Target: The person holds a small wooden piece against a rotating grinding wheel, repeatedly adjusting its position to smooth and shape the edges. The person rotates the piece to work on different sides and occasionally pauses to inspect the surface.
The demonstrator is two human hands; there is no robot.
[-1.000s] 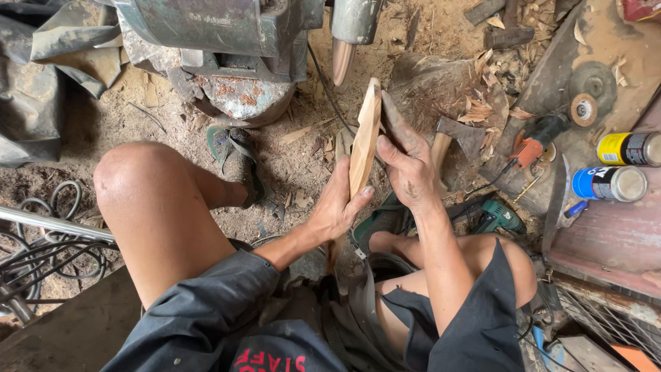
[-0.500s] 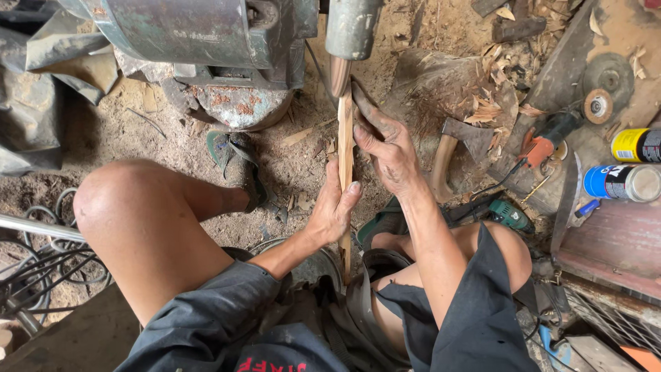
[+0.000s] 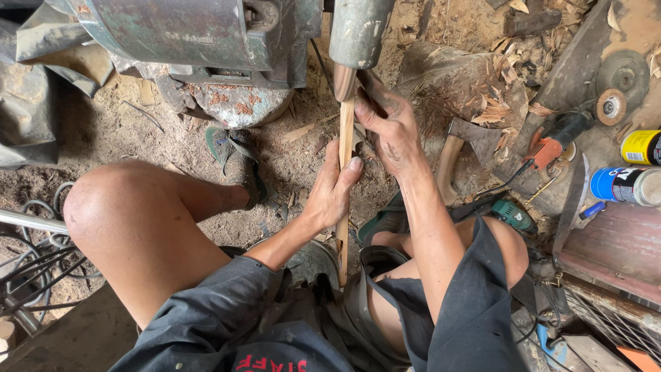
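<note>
We see thin wooden slat [image 3: 343, 179] upright at frame centre, top against sanding drum [image 3: 358, 31]. Left hand [image 3: 334, 193] grasps middle, right hand [image 3: 389, 124] grasps top. We judge it light, stiff, snappable; hold low.

The wooden strip [image 3: 345, 148] at frame centre is pale tan, the machine housing [image 3: 186, 31] at upper left worn grey-green with rust patches, the cans at right yellow [image 3: 640, 147] and blue-white [image 3: 625, 184], the drill [image 3: 554, 145] orange-black, the shorts [image 3: 475, 310] dark grey, and the sandal [image 3: 234, 162] perhaps green.
</note>
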